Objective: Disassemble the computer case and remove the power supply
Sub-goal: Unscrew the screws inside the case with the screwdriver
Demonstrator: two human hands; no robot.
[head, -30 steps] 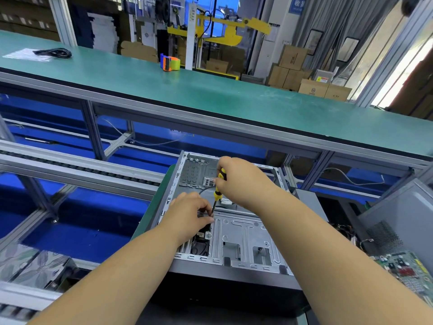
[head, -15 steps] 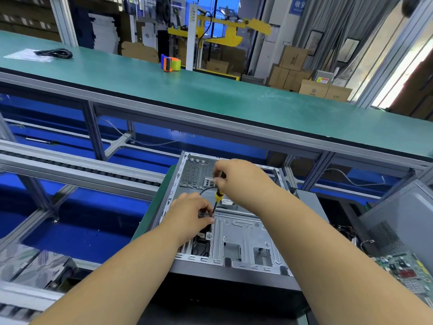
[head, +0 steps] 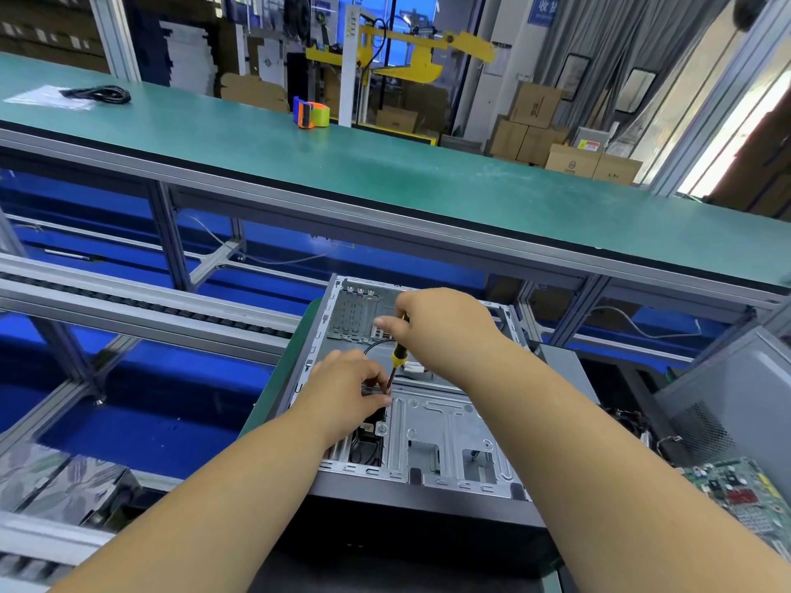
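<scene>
There is little writing to read from here: a blue sign (head: 541, 8) high on the far wall carries white characters, cut off by the top edge, and a small red and white label (head: 592, 144) sits on a grey box among the cardboard cartons (head: 535, 105) at the far right; its text is too small to make out.

The computer case (head: 432, 425) lies open on its side at the near middle, its bare metal interior facing up. The right hand (head: 441, 325) hovers over the far half of the case with its fingers curled round the yellow and black screwdriver (head: 398, 355), which slants down and to the left until its tip meets the metal just beside the left hand (head: 349, 389). The left hand is curled over a small dark part at the case's left inner edge, fingers pinched on it; what that part is I cannot tell. A black cable (head: 376, 345) loops between the two hands. Both forearms reach in from the near edge.

The case's near rim is clear of both arms, and a circuit board (head: 744, 498) lies well apart at the near right. Beyond, a long green bench (head: 385, 164) spans the room, with a tape dispenser (head: 311, 113) and a coiled black cord (head: 100, 94) on it.
</scene>
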